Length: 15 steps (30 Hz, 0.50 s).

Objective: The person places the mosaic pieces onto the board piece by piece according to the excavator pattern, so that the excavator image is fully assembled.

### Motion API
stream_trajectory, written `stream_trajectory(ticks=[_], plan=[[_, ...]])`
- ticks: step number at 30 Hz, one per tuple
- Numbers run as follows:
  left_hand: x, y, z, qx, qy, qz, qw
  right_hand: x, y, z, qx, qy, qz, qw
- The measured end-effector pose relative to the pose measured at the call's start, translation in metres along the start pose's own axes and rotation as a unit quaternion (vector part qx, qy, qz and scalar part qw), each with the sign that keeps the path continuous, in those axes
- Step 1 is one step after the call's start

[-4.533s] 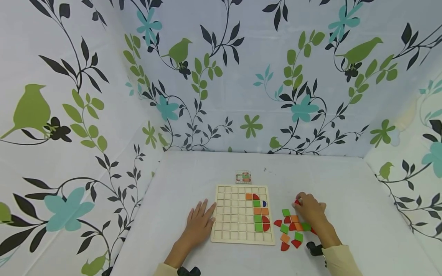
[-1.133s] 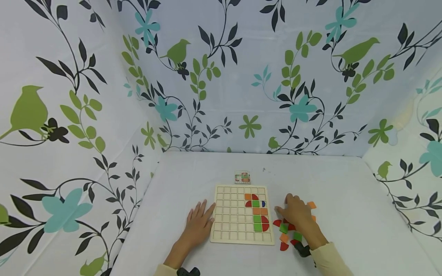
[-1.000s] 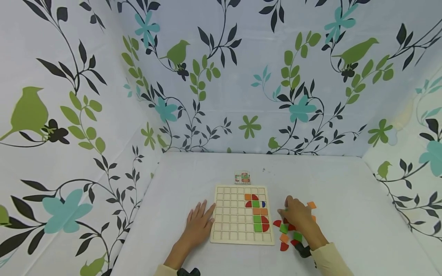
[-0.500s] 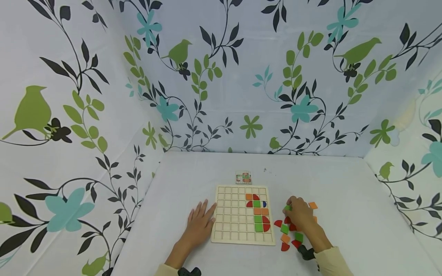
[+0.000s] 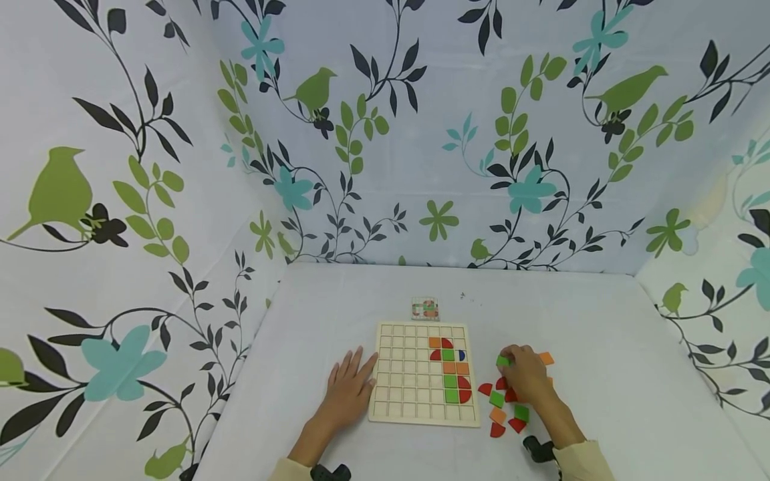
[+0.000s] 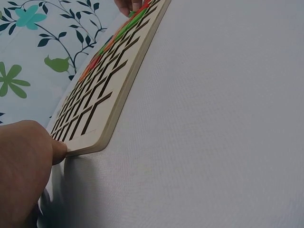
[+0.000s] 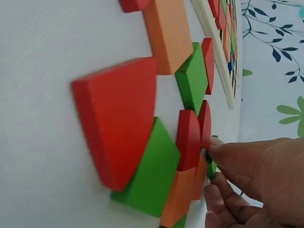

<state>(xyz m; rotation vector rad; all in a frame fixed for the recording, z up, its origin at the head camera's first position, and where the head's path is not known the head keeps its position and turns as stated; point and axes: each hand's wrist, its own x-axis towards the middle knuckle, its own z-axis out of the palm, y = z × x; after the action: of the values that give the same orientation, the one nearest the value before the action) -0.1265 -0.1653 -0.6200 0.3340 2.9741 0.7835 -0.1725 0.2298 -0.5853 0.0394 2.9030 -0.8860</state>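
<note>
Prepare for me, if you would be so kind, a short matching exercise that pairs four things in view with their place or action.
1. Left hand
2. Right hand
3. Picture card
4. Blue piece

A. Lies just beyond the board
B. Set in the board
C. Rests at the board's left edge
D. Pinches a green piece

Pairs: 1-C, 2-D, 3-A, 4-B

Left hand [image 5: 349, 391] palm-down at left edge of wooden grid board [image 5: 397, 374]; fingers extended, slightly spread, thumb at the edge. Left forearm [image 5: 311, 441] slants in from the board's near-left. Right hand [image 5: 525, 371] right of the board, thumb and fingertips pinching; right forearm [image 5: 559, 421] from near-right.
</note>
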Motion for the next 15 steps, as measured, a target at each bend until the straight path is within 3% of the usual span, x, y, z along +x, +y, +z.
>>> stream_trajectory(ticks=[7,15], plan=[[0.0,0.003,-0.002,-0.002,0.002,0.001,1.0,0.001,0.003,0.004,0.023,0.003,-0.01,1.0],[0.001,0.004,-0.002,0.001,0.002,-0.002,1.0,0.017,-0.001,0.014,0.024,-0.015,-0.024,0.999]])
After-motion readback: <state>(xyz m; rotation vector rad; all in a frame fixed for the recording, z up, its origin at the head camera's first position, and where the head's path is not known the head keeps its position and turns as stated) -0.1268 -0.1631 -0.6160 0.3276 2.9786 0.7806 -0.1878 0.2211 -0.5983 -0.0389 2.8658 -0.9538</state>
